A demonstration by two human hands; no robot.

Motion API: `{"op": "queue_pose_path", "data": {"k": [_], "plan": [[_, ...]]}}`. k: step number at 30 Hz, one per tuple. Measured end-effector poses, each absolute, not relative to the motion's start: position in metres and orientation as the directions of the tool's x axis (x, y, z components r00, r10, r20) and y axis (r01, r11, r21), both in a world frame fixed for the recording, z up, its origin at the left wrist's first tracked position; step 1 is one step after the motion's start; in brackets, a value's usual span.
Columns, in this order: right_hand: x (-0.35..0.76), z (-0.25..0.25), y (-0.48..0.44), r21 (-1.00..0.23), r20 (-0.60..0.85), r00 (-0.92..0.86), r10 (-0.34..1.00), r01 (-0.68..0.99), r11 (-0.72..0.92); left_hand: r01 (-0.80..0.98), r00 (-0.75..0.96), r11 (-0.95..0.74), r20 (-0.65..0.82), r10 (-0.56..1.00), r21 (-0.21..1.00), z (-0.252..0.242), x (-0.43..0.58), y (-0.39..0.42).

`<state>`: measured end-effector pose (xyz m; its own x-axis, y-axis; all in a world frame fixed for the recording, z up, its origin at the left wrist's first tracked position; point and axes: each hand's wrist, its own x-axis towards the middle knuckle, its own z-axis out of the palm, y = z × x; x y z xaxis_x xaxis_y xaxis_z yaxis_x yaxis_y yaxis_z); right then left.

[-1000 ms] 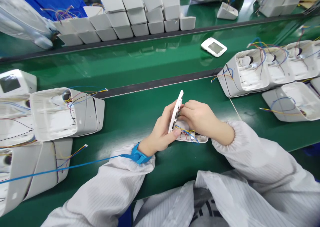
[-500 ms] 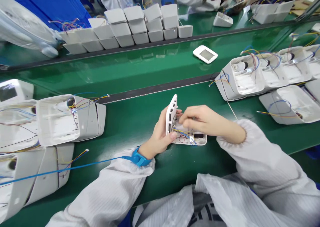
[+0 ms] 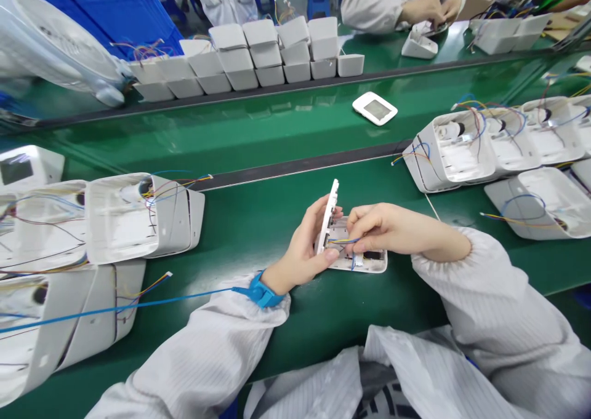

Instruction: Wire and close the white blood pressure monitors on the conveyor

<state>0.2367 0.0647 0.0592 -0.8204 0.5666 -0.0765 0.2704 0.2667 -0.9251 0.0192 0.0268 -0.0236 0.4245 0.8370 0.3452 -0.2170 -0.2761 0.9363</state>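
Note:
My left hand (image 3: 302, 250) is wrapped round a white cover panel (image 3: 327, 217) and tilts it nearly upright, its thumb near the edge of a white open housing (image 3: 377, 265). The housing lies on the green table and has a dark part and a small white connector inside. Thin yellow and blue wires (image 3: 342, 241) run from the panel side across the housing. The fingers of my right hand (image 3: 376, 227) are pinched on these wires above the housing. A blue wrist strap (image 3: 262, 291) with a cord circles my left wrist.
Open white housings (image 3: 122, 222) with loose wires stand at the left, and more (image 3: 466, 148) at the right. A white framed display panel (image 3: 375, 108) lies beyond the dark rail. Stacked white housings (image 3: 258, 56) and a fan (image 3: 60, 34) are farther back. Another person's hands (image 3: 429, 10) work across the table.
My right hand has come down on the wires and draws them to the right. The cover panel leans a little more to the right. Across the table, the person's hands have moved to a white housing.

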Motion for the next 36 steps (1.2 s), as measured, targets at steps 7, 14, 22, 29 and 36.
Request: {"op": "queue_pose_path", "data": {"k": [7,14,22,29,36], "plan": [[0.232,0.041,0.066,-0.747,0.076,-0.876,0.476,0.266,0.609,-0.203,0.437,-0.299,0.360,0.825,0.932,-0.018,0.021,0.025],[0.231,0.031,0.072,-0.335,0.234,-0.813,0.533,0.447,0.829,-0.165,0.430,-0.337,0.375,0.821,0.927,-0.016,0.023,0.026],[0.226,0.034,0.068,-0.234,0.113,-0.748,0.654,0.620,0.749,-0.087,0.424,-0.358,0.360,0.831,0.930,-0.024,0.024,0.025],[0.223,0.035,0.060,-0.282,0.010,-0.652,0.758,0.725,0.628,0.169,0.500,-0.628,0.483,0.719,0.760,-0.015,0.021,0.029],[0.243,0.036,0.082,-0.712,-0.156,-0.658,0.736,0.592,0.378,0.337,0.731,-0.727,0.320,0.602,0.599,0.003,0.013,0.038]]}}
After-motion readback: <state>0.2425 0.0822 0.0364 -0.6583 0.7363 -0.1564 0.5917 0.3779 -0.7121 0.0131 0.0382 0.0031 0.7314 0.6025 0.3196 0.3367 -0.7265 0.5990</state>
